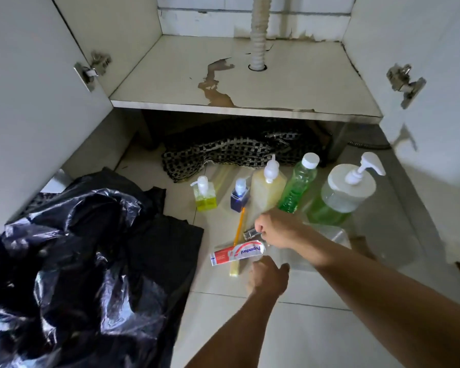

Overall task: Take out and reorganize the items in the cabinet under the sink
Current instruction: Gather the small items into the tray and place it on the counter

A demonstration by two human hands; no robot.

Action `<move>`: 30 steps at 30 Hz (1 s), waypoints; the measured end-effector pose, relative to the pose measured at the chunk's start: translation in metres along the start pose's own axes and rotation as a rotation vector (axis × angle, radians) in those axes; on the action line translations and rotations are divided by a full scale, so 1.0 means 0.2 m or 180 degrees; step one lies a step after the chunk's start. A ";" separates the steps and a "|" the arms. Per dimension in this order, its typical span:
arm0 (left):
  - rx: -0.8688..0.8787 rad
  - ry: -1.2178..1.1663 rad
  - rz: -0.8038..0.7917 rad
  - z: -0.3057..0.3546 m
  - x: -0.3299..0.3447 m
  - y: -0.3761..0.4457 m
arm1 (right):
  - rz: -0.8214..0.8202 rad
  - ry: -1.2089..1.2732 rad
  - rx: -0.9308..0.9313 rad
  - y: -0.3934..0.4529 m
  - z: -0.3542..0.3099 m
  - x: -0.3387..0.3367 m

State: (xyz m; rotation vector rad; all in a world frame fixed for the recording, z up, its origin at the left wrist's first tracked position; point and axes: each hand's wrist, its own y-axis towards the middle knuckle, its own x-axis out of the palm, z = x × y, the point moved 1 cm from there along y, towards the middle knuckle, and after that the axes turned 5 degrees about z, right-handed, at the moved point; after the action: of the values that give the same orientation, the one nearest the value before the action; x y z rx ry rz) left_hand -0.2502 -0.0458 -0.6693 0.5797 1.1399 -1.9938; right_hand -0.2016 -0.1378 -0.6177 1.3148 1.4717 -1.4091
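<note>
The cabinet shelf (290, 88) under the sink is bare, with a white drain hose (259, 30) through it. On the floor stand a small yellow pump bottle (205, 193), a small blue pump bottle (240, 195), a pale yellow pump bottle (268, 187), a green bottle (298, 184) and a large green pump jar (343, 192). A toothpaste tube (238, 253) and an orange toothbrush (239, 227) lie in front. My right hand (276, 228) grips a small clear glass object (249, 233). My left hand (267, 276) hovers beside the tube, fingers curled, holding nothing I can see.
A crumpled black plastic bag (77, 261) covers the floor at left. A black-and-white checked cloth (223, 152) lies under the shelf. Both cabinet doors (32, 102) stand wide open. A clear plastic container (329, 235) sits under my right forearm.
</note>
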 end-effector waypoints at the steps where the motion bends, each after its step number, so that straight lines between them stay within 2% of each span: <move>1: -0.0013 -0.0181 0.0071 0.00 0.00 -0.02 | -0.0025 -0.0105 -0.0073 0.01 -0.03 0.03; 8: -0.0542 -0.1251 -0.0098 -0.06 0.03 -0.01 | -0.0226 -0.0400 -0.0060 0.05 -0.12 0.18; 12: -0.0618 -0.1762 -0.0375 -0.12 -0.03 -0.09 | -0.0230 -0.0438 0.0057 0.06 -0.13 0.19; 22: -0.0565 -0.1549 -0.0804 -0.24 -0.15 -0.18 | -0.0459 -0.0587 0.0174 0.05 -0.19 0.13; 27: -0.0541 -0.1538 -0.0948 -0.27 -0.19 -0.14 | -0.0103 -0.0193 0.0340 0.02 -0.23 -0.13; 30: -0.0574 -0.1559 -0.0968 -0.28 -0.20 -0.12 | -0.0340 0.0042 0.0513 -0.07 -0.15 -0.29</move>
State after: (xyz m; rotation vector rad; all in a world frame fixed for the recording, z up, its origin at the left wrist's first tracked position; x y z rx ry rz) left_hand -0.2435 0.0255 -0.6566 -0.1843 1.1229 -2.0927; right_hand -0.1958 -0.1178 -0.5531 1.3623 1.4814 -1.6199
